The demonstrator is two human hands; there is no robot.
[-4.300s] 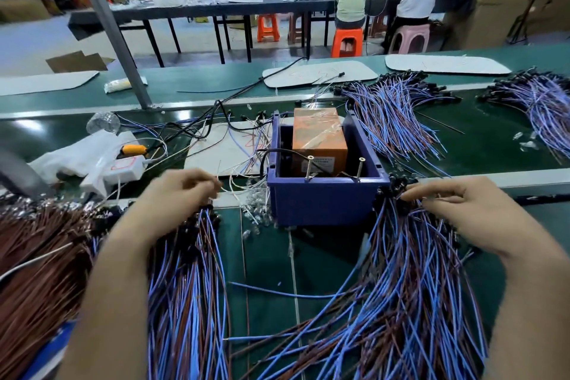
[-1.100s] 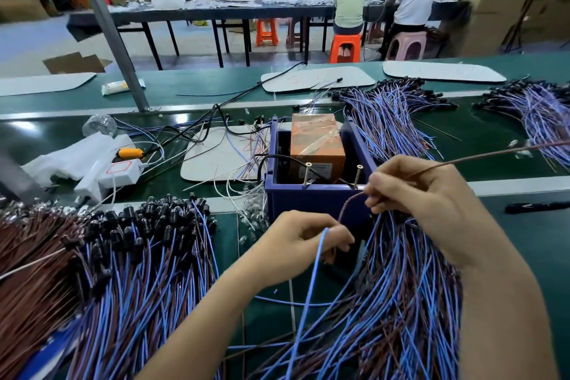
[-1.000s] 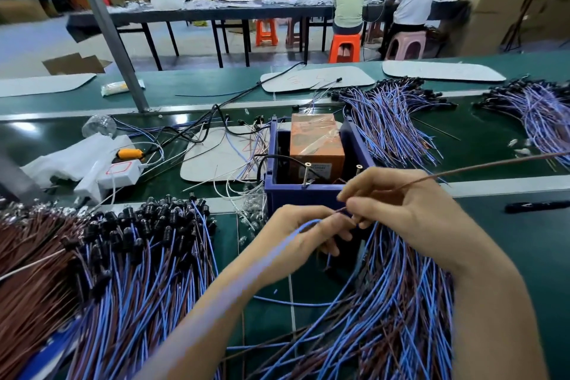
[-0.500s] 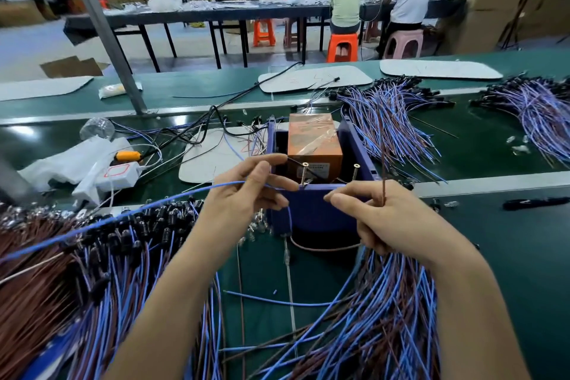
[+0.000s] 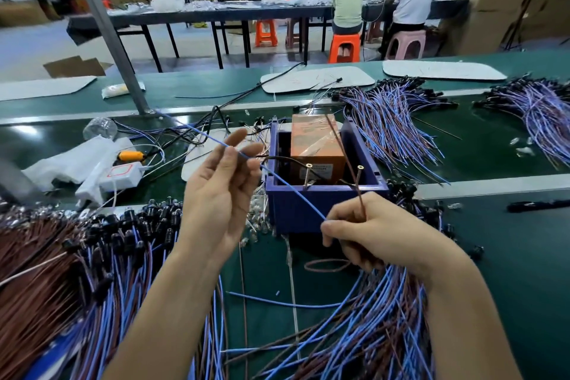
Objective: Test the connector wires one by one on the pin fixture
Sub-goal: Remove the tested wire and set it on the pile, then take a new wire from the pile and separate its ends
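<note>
On the green bench [image 5: 493,256], the blue pin fixture [image 5: 324,203] stands just beyond both hands. The left hand [image 5: 222,194] pinches a blue wire [image 5: 293,192]; the right hand [image 5: 376,234] grips a brown wire [image 5: 345,157], hiding both wires' lower ends. The label on the orange block [image 5: 317,139] is too blurred to read

Wire ends hidden in a fist, piles cut by the frame

The right hand [image 5: 379,234] curls its fingers over the near ends of the blue wire [image 5: 293,192] and brown wire [image 5: 345,160], hiding any connector. Whether the left hand [image 5: 216,194] pinches the blue wire or only lets it cross its fingers cannot be told, and that wire's far end blurs out. Whether the brown wire touches the pin [image 5: 359,167] beside it is unclear. The label on the orange box [image 5: 314,139] is unreadable. The wire pile [image 5: 77,287] runs off the left and bottom edges.
</note>
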